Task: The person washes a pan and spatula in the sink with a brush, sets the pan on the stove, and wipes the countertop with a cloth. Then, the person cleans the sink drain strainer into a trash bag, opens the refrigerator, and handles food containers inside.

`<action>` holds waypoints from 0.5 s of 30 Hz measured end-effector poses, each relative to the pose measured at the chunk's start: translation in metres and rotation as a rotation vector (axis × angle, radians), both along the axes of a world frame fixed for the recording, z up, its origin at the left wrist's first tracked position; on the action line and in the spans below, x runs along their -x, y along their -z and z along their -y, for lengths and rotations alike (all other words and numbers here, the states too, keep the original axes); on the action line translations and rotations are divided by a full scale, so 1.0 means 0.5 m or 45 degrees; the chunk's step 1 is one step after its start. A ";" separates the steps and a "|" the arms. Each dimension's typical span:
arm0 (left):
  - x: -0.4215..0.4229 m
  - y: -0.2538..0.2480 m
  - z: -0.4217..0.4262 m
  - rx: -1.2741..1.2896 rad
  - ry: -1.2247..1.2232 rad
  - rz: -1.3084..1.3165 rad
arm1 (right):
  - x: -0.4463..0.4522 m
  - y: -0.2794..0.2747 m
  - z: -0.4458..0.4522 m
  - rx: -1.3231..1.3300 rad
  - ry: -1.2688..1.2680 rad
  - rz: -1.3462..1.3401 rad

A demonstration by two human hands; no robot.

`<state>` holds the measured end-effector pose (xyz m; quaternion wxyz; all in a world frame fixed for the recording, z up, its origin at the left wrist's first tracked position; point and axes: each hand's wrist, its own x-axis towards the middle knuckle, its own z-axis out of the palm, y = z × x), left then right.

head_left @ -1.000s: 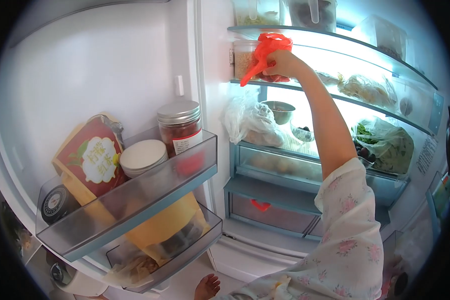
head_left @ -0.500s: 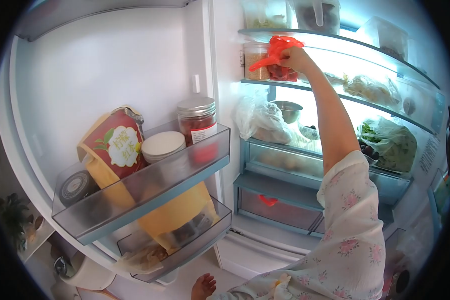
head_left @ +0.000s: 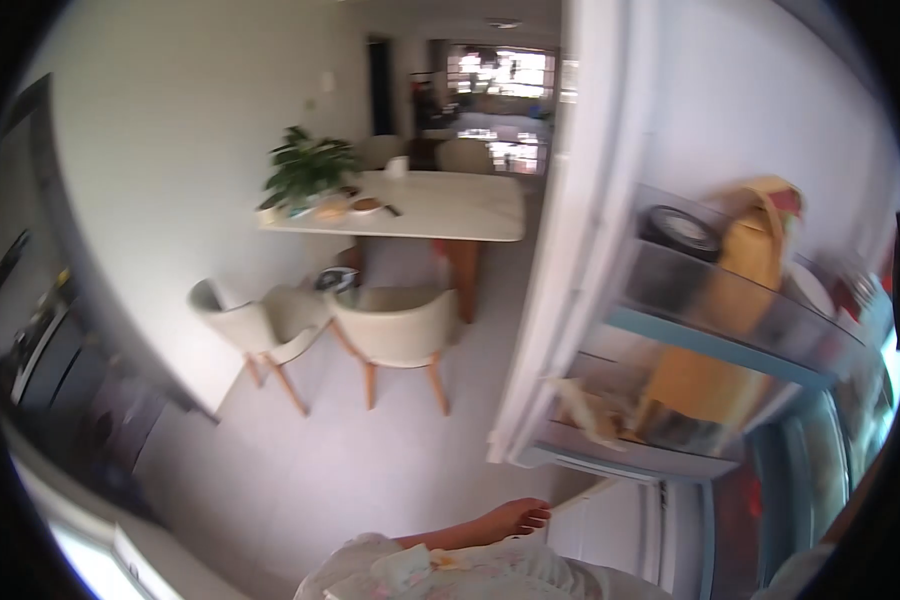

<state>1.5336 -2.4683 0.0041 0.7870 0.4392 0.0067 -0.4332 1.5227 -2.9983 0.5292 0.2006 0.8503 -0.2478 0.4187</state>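
Observation:
My left hand (head_left: 518, 519) is low in the view, in front of the white floral clothing (head_left: 460, 570). Its fingers are curled and nothing shows in them. To its right is the open fridge door (head_left: 610, 150), whose upper shelf (head_left: 720, 340) holds a yellow and red pouch (head_left: 750, 245) and a dark round-lidded container (head_left: 682, 230). A clear bag (head_left: 590, 410) and the lower part of a yellow pouch show in the shelf below. My right hand is out of sight; only a bit of arm shows at the lower right edge.
A white dining table (head_left: 450, 205) with a potted plant (head_left: 308, 165) stands beyond the floor (head_left: 370, 470). Two beige chairs (head_left: 395, 330) are on its near side. A pale wall (head_left: 180, 200) runs along the left.
The view has swung left, away from the fridge shelves to the door and dining area. My right hand, earlier on a red plastic bag on a fridge shelf, has left the view.

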 end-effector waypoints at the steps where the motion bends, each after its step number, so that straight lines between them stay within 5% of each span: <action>1: 0.000 -0.003 -0.014 0.007 -0.023 -0.013 | -0.002 0.005 -0.008 0.002 0.032 0.018; 2: -0.005 -0.008 -0.028 0.014 -0.022 -0.021 | -0.009 0.014 -0.025 -0.097 0.127 0.000; 5: -0.011 -0.027 -0.060 -0.104 -0.089 -0.154 | -0.029 0.057 0.001 0.413 0.302 0.098; 15: -0.064 0.022 -0.170 -0.120 -0.385 -0.195 | -0.023 0.044 0.017 0.314 0.383 -0.016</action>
